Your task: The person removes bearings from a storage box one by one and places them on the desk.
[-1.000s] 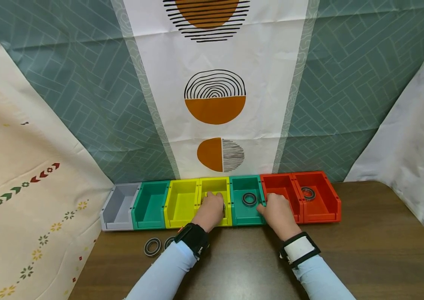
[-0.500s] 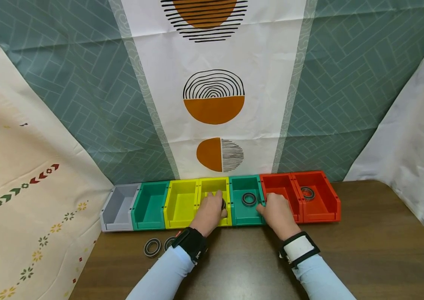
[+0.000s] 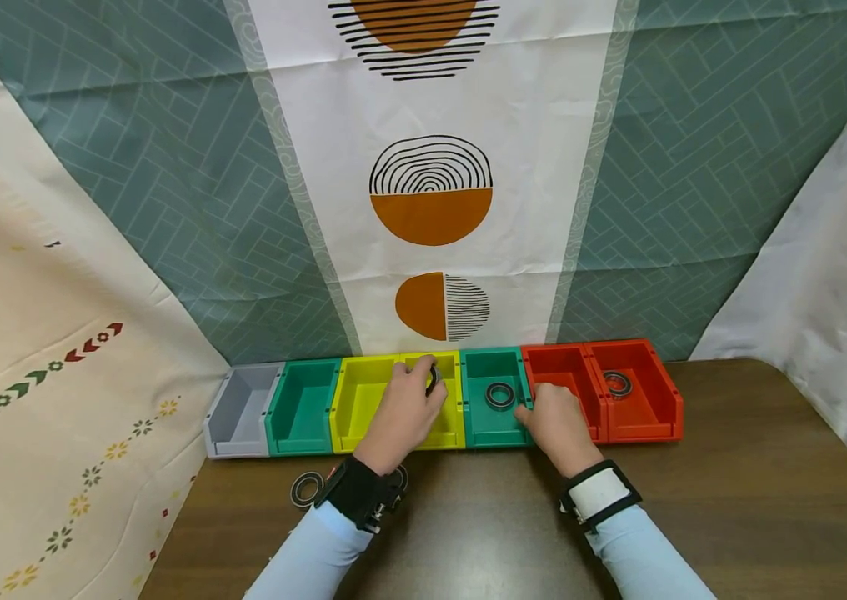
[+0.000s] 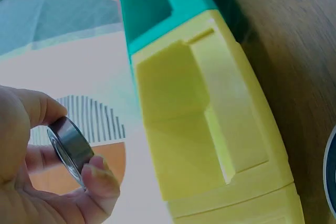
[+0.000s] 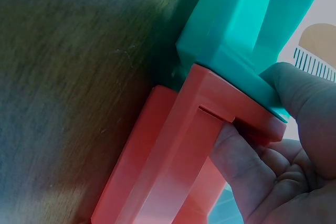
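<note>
My left hand [image 3: 403, 417] is raised over the right-hand yellow bin [image 3: 451, 429]. Between thumb and fingertips it pinches a ball bearing [image 4: 77, 142], held clear of the bin and tilted on edge. My right hand [image 3: 560, 425] grips the adjoining side walls of the right green bin [image 3: 474, 429] and the red bin [image 3: 554, 367] beside it. In the right wrist view its thumb [image 5: 294, 85] lies on the green side and a finger [image 5: 241, 161] reaches inside the red bin. Another bearing [image 3: 500, 396] lies flat in that green bin.
The far-right red bin [image 3: 641, 421] contains a bearing [image 3: 618, 383]. Left along the row are another yellow bin [image 3: 356, 417], a green bin [image 3: 303, 417] and a grey bin [image 3: 236, 425]. Bearings [image 3: 307, 489] lie on the wooden table [image 3: 483, 533] near my left wrist, one partly hidden.
My left hand has lifted the bearing up from inside the yellow bin, shifting slightly left and away from me. The right hand keeps its grip on the bin walls.
</note>
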Demonstrator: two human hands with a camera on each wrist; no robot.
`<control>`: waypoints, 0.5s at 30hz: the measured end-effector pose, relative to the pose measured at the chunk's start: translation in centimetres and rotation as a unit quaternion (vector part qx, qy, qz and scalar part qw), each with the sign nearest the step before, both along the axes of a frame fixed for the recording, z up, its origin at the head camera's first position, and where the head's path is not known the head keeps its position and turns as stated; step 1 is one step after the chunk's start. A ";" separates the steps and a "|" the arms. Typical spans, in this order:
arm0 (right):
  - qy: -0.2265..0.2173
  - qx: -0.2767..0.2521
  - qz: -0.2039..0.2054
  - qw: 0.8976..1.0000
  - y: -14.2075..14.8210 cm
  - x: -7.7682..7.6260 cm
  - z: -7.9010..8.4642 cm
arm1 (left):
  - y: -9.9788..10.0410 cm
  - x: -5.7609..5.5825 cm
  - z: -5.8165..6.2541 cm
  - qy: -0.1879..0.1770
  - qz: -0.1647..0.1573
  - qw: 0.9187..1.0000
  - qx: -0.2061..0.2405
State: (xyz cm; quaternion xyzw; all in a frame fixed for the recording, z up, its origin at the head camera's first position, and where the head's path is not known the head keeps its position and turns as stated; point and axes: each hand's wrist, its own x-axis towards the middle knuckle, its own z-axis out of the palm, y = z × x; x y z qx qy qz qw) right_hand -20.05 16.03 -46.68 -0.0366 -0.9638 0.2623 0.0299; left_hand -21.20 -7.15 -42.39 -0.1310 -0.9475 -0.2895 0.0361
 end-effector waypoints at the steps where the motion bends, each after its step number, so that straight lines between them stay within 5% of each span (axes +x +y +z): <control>1: 0.000 -0.001 0.000 1.000 0.0 0.0 0.0 | -0.1 0.2 0.2 0.002 0.001 1.000 0.004; 15: -0.008 -0.001 -0.003 1.000 -0.2 0.0 0.2 | -1.1 2.0 0.6 0.014 -0.021 1.000 0.014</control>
